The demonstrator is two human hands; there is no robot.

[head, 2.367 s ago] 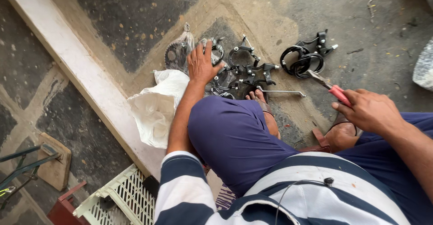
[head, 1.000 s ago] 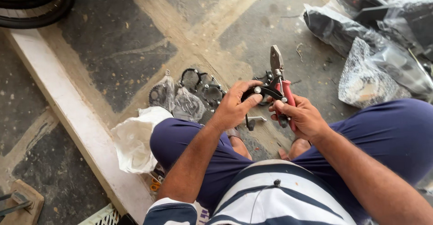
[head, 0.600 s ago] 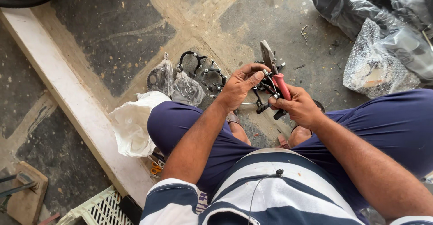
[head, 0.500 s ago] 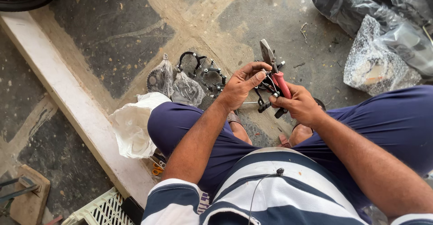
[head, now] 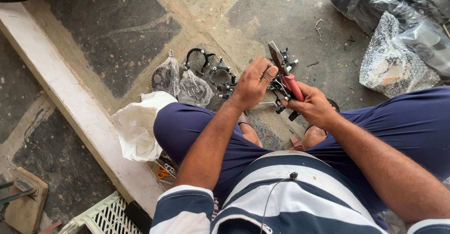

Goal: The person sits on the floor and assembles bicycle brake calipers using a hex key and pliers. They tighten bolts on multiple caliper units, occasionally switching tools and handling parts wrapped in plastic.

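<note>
My right hand grips red-handled metal pliers; my left hand fingers pinch a black metal brake part beside the pliers.

The person wears a short-sleeved shirt with wide dark blue and white stripes. The stripes run across the chest and around the short sleeves. A thin black wire with a tiny round clip hangs down the front of the shirt. The dark blue trousers are plain and cover both legs over the knees. The arms are bare from the sleeves down. The left hand and the right hand are bare, with no gloves.
</note>
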